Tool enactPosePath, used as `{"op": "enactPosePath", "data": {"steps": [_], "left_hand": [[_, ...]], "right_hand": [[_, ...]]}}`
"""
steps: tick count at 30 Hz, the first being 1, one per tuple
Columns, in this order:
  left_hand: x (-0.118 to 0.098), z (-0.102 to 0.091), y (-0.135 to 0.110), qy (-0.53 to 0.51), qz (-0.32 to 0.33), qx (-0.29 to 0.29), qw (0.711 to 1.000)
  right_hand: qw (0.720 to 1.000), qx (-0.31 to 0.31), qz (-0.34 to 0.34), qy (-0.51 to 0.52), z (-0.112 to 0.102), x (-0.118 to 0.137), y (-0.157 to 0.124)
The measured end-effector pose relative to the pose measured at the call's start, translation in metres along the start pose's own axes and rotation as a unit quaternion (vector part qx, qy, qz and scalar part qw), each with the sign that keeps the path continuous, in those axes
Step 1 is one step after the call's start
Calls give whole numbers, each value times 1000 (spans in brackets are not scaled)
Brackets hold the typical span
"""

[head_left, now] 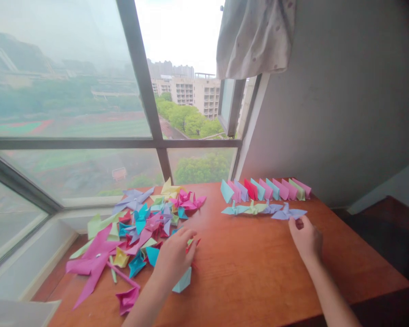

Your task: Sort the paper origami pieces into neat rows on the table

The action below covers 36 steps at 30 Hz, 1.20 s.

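Note:
My right hand (305, 238) pinches the near edge of a periwinkle paper crane (286, 212) at the right end of a short row. Beside that crane, along the row, are another periwinkle crane (271, 207), a pale green crane (255, 207) and a light blue crane (236, 209). My left hand (177, 252) is over the right edge of a pile of folded paper, its thumb and fingers apart. Red paper (198, 242) shows just past its fingertips, partly hidden. Under the wrist lies a pale aqua folded piece (182, 281).
Behind the cranes stands a row of folded paper pieces (267, 189) in several colours. The pile on the left includes a large pink pinwheel (97, 256), a periwinkle pinwheel (134, 199) and a magenta paper box (127, 300). Windows border the wooden table (245, 272); a curtain (255, 38) hangs above.

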<state>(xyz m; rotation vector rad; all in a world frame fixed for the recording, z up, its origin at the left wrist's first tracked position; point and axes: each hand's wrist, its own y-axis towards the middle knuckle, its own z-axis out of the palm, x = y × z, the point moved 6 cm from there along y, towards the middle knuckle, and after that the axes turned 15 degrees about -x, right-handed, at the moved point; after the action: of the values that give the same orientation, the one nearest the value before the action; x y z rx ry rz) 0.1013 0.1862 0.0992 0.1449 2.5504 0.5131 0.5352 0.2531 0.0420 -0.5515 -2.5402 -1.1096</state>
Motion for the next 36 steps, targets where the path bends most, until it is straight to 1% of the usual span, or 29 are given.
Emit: {"op": "enactPosePath", "data": {"steps": [2,3,5,7,11,15,19,23,26,27,29,31,33,36], "left_hand": [[6,-8,-6,58,-4,7,998],[8,-11,-9,75,-5,10,997],[11,-17,-13,92,-8,12,996],[11,-23,-17,101,-10,7,995],[11,-29,-21,126,-25,-1,992],[10,-31,-23,141,-37,0,989],[15,-36,-22,174,-41,14,984],[27,-43,-18,208,-64,19,976],[27,-44,-15,198,-60,21,978],[25,-42,-14,187,-55,29,980],[20,-37,-16,169,-51,64,982],[16,-30,-21,163,-54,109,979],[14,-24,-26,178,-58,140,972],[12,-19,-32,198,-49,144,968]], "right_hand": [[998,8,4,-56,12,-31,14],[998,15,3,-66,18,-41,19],[997,28,3,-67,30,-52,24],[997,39,4,-67,42,-54,26],[997,54,12,-54,63,-48,29],[997,59,24,-33,73,-43,32],[998,51,43,-9,67,-44,30],[998,35,59,10,50,-44,23],[998,31,54,30,38,-36,15],[997,33,50,39,35,-31,12],[997,41,39,56,29,-19,5],[996,52,25,73,25,-4,-3],[993,67,14,101,20,14,-13],[981,104,-9,165,12,50,-34]]}}
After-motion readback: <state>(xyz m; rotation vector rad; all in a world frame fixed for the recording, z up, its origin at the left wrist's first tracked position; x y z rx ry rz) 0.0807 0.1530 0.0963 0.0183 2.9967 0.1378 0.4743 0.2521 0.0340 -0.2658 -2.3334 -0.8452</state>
